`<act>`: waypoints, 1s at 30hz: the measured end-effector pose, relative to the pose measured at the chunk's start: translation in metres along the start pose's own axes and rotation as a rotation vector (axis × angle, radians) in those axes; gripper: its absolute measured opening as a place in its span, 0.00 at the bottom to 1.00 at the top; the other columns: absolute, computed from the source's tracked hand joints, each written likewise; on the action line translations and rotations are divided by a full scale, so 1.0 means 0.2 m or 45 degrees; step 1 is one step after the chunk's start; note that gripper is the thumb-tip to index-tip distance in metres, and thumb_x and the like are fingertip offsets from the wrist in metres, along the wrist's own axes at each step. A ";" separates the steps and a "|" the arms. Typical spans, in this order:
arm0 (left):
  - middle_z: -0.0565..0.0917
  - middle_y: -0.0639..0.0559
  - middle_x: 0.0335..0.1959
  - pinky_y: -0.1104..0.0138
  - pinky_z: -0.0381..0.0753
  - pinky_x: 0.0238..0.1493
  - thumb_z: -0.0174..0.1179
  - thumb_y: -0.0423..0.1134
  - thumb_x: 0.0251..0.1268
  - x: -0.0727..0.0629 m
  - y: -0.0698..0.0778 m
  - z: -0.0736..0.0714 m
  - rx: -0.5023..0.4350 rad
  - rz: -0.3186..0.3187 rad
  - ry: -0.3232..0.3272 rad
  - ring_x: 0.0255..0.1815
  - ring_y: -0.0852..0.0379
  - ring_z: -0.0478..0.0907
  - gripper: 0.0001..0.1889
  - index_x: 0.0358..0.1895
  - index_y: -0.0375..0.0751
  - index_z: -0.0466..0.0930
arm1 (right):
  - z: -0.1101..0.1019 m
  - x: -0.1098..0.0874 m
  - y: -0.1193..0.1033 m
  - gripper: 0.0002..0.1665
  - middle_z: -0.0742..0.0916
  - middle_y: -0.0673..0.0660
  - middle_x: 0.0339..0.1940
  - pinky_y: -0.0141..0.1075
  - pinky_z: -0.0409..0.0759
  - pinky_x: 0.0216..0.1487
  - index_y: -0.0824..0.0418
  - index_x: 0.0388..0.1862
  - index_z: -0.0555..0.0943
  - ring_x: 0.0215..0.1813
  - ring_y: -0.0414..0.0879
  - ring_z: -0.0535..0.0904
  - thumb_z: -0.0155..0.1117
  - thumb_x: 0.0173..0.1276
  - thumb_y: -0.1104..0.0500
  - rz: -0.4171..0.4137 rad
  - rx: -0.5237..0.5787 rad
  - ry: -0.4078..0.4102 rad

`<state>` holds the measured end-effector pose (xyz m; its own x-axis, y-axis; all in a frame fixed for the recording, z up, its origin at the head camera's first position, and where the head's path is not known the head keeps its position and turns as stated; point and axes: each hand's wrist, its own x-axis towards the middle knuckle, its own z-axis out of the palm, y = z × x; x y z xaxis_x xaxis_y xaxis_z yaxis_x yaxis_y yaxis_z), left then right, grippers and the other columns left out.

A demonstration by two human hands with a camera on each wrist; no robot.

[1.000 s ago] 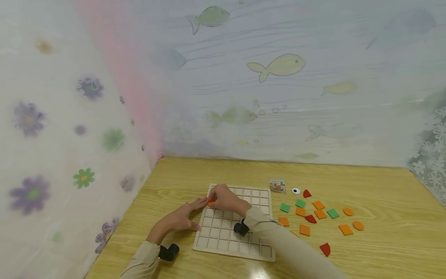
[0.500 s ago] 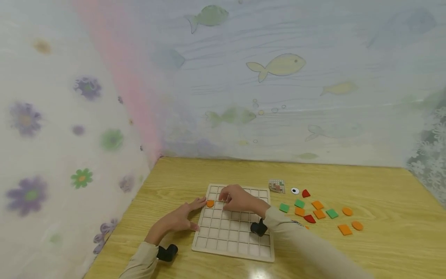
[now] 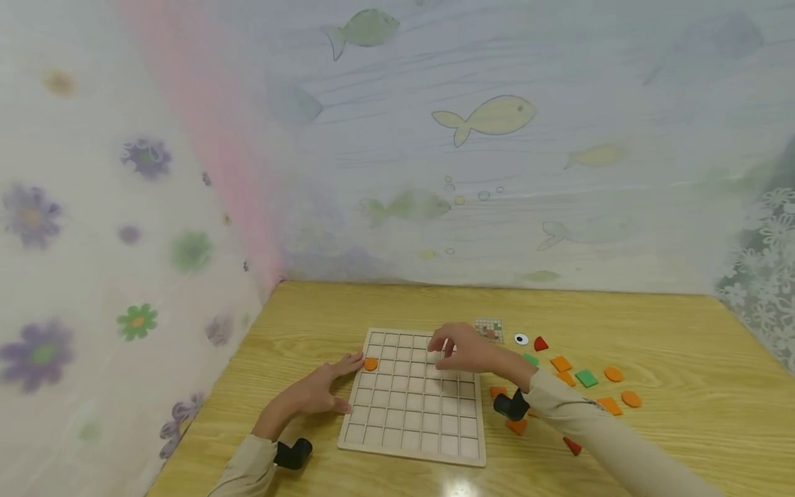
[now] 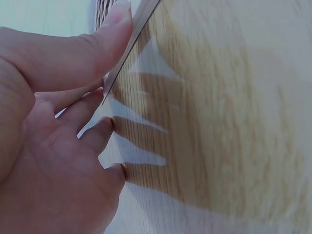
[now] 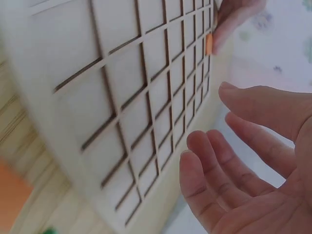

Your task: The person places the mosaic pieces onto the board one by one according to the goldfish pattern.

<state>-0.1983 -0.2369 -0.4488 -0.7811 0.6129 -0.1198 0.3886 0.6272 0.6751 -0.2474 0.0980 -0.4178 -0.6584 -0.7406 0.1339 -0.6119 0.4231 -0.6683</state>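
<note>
A pale wooden grid board (image 3: 413,453) lies on the table. In its left column, near the top, sits a round orange piece (image 3: 370,364), seen in the right wrist view as a small orange piece (image 5: 209,44) at the board's far edge. My left hand (image 3: 313,391) rests along the left edge with fingers spread, its fingertips and thumb at the rim; the left wrist view shows this hand (image 4: 63,122) from the palm side. Over the board's upper right my right hand (image 3: 462,348) hovers, fingers loosely bent and nothing between them.
On the table (image 3: 671,331) to the right are scattered orange squares (image 3: 561,364), orange rounds (image 3: 613,374), green squares (image 3: 586,378) and red wedges (image 3: 541,343). A white eye disc (image 3: 521,339) and a small printed grid card (image 3: 491,330) lie behind. A patterned wall backs the table.
My right hand has let go of the round orange piece on the board and moved right, across the grid. The left hand has stayed at the left edge.
</note>
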 end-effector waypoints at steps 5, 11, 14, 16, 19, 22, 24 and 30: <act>0.47 0.39 0.75 0.39 0.35 0.68 0.67 0.36 0.55 0.00 0.00 0.01 -0.011 -0.006 -0.007 0.74 0.39 0.42 0.45 0.74 0.36 0.51 | -0.07 -0.12 -0.01 0.13 0.83 0.61 0.41 0.33 0.79 0.36 0.66 0.44 0.81 0.36 0.44 0.80 0.67 0.61 0.63 0.051 -0.021 0.031; 0.47 0.40 0.75 0.38 0.35 0.68 0.67 0.37 0.55 0.00 0.00 0.02 -0.021 -0.010 -0.002 0.74 0.39 0.42 0.45 0.74 0.37 0.51 | -0.13 -0.26 -0.01 0.11 0.82 0.60 0.39 0.34 0.78 0.33 0.66 0.43 0.80 0.35 0.45 0.79 0.66 0.61 0.65 0.065 -0.035 0.100; 0.48 0.40 0.75 0.38 0.35 0.67 0.67 0.38 0.55 -0.01 0.00 0.01 -0.038 -0.003 0.004 0.74 0.39 0.41 0.45 0.74 0.36 0.51 | -0.17 -0.32 0.01 0.12 0.83 0.60 0.40 0.34 0.78 0.32 0.66 0.44 0.81 0.35 0.45 0.79 0.66 0.61 0.65 0.070 -0.059 0.125; 0.48 0.39 0.75 0.37 0.34 0.67 0.67 0.39 0.55 -0.01 0.00 0.01 -0.047 0.011 0.006 0.74 0.38 0.41 0.45 0.74 0.36 0.51 | -0.19 -0.36 0.03 0.13 0.83 0.60 0.41 0.34 0.78 0.32 0.65 0.45 0.81 0.35 0.44 0.79 0.66 0.61 0.63 0.088 -0.074 0.142; 0.48 0.37 0.75 0.35 0.35 0.65 0.67 0.41 0.55 -0.01 0.00 0.01 -0.041 0.039 0.006 0.73 0.35 0.42 0.46 0.74 0.35 0.51 | -0.22 -0.42 0.06 0.13 0.83 0.59 0.42 0.34 0.78 0.33 0.63 0.45 0.81 0.35 0.43 0.79 0.67 0.62 0.61 0.114 -0.096 0.174; 0.48 0.36 0.74 0.34 0.36 0.64 0.67 0.42 0.55 -0.01 -0.01 0.00 -0.035 0.055 0.005 0.73 0.34 0.42 0.46 0.74 0.34 0.51 | -0.26 -0.47 0.07 0.12 0.83 0.57 0.42 0.34 0.78 0.32 0.61 0.45 0.81 0.35 0.42 0.78 0.67 0.62 0.61 0.141 -0.105 0.212; 0.48 0.37 0.75 0.34 0.37 0.64 0.67 0.43 0.55 -0.01 -0.01 0.00 -0.031 0.054 -0.001 0.73 0.35 0.42 0.46 0.74 0.35 0.51 | -0.29 -0.51 0.08 0.12 0.83 0.57 0.41 0.33 0.78 0.31 0.61 0.44 0.81 0.35 0.42 0.78 0.67 0.61 0.61 0.149 -0.121 0.235; 0.48 0.39 0.75 0.35 0.36 0.66 0.67 0.43 0.55 0.00 -0.03 0.00 -0.037 0.028 -0.013 0.74 0.38 0.42 0.46 0.74 0.36 0.50 | -0.36 -0.61 0.10 0.13 0.83 0.58 0.41 0.33 0.79 0.32 0.62 0.43 0.81 0.36 0.42 0.78 0.68 0.61 0.60 0.202 -0.156 0.280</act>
<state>-0.1996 -0.2400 -0.4529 -0.7672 0.6316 -0.1121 0.3912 0.5992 0.6985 -0.2120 0.2346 -0.3946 -0.8210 -0.5351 0.1994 -0.5335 0.5943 -0.6018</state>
